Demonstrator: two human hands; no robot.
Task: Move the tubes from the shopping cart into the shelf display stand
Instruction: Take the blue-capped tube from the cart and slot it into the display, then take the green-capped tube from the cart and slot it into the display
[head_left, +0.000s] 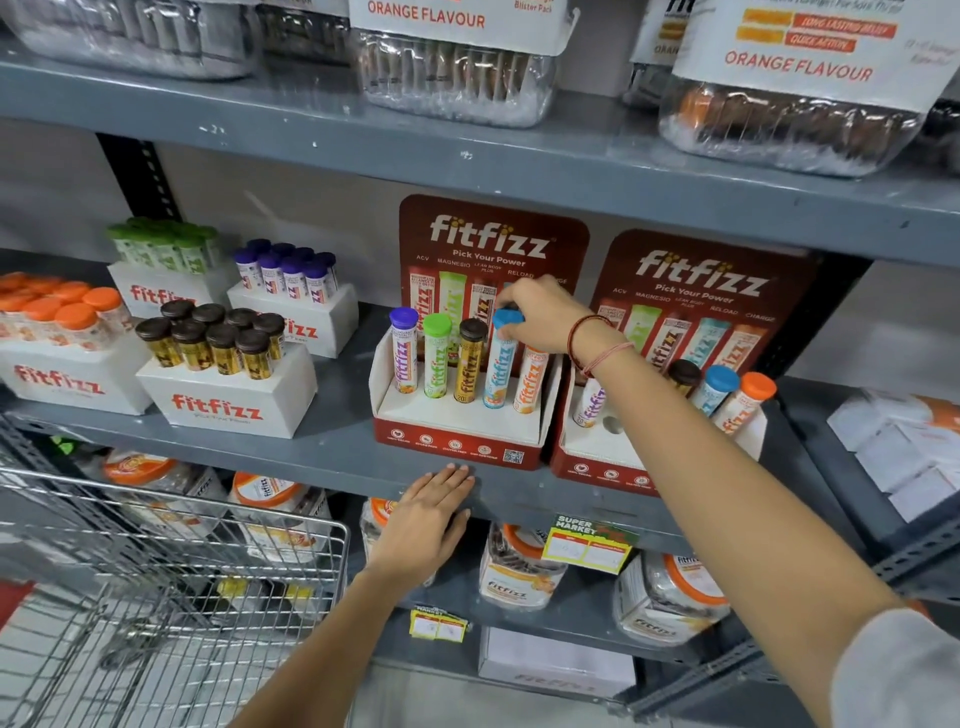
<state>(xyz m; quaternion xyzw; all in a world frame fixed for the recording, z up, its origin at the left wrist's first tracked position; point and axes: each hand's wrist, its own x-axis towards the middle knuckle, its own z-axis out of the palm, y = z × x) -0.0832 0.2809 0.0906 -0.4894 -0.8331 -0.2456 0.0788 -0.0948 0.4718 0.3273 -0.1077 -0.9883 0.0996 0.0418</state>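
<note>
Fingers of the right hand (540, 312) pinch the blue-capped tube (500, 364), fourth in the display stand (457, 431); left hand (431, 514) lies flat, spread, on the shelf (311, 452) edge just below the stand.

Grey metal shelving (322, 447) fills the view, paint chipped along the front edge of the upper shelf (467, 156). Black slotted upright (143, 176) at left against a plain pale back wall (52, 176). Angled perforated steel brace (914, 556) at the lower right corner. Light grey floor (415, 701) shows at the bottom edge. Even, flat indoor light, no hard shadows.
</note>
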